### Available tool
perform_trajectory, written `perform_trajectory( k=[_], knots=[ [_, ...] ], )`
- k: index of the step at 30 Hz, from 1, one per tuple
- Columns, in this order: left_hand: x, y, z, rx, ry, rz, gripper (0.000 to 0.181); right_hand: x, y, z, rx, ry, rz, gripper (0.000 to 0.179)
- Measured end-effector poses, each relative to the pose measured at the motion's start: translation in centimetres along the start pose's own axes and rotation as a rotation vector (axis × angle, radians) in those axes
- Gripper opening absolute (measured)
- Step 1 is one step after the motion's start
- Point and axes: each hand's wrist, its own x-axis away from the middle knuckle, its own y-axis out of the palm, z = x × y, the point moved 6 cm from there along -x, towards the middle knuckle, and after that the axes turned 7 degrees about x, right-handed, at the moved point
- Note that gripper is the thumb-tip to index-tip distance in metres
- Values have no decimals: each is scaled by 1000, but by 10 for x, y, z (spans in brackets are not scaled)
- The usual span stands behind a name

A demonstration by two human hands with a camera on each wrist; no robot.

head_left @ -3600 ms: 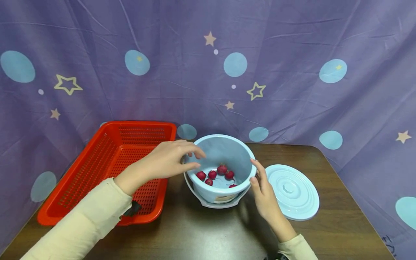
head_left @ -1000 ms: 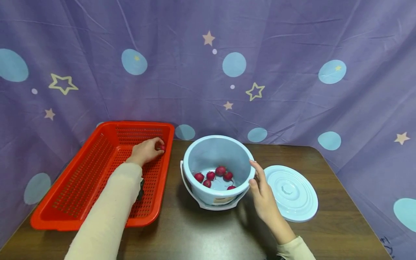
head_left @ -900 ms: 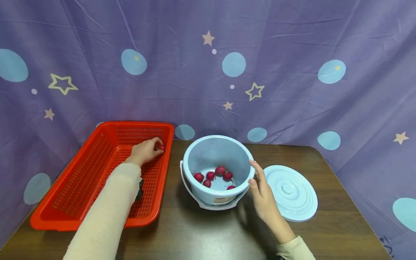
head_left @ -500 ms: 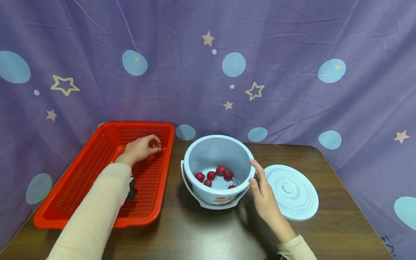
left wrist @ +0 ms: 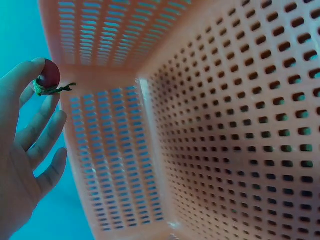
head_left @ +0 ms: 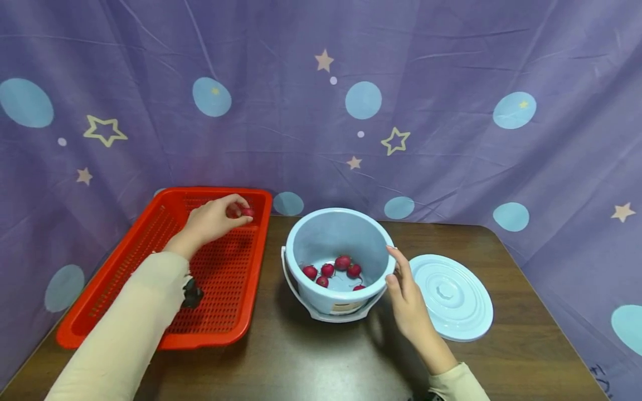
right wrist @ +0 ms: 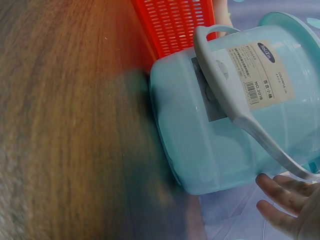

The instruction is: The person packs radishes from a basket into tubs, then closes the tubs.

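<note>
My left hand point(head_left: 208, 220) pinches a red radish point(left wrist: 50, 74) between thumb and fingertips over the red plastic basket point(head_left: 258, 262), by its back right corner. In the left wrist view a short green stem and root tip stick out from the radish. At the right side of the light blue bucket point(head_left: 313, 298), my right hand point(head_left: 411, 306) touches the rim with lightly bent, spread fingers. Several radishes point(head_left: 343, 263) lie on the bucket's bottom. Its pale handle point(right wrist: 227, 90) hangs down over the front, across a printed label.
The bucket's round light blue lid point(head_left: 448, 298) lies flat to the right of the right hand. Everything stands on a dark brown wooden table point(head_left: 321, 356). Close behind it hangs a purple curtain point(head_left: 281, 111) with stars and dots.
My left hand has gone from over the bucket into the basket, taken hold of a radish there and lifted it a little. My right hand has stayed at the bucket.
</note>
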Motion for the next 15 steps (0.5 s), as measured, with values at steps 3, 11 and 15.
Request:
perform_trajectory(
  k=[3, 11, 15],
  knots=[
    [2, -3, 10, -9, 22, 10, 30, 0, 0, 0, -1, -3, 4, 48],
    [10, -10, 37, -43, 59, 80, 26, 0, 1, 0, 3, -1, 5, 48],
    [15, -15, 51, -58, 82, 107, 26, 0, 0, -1, 10, -3, 10, 47]
  ],
)
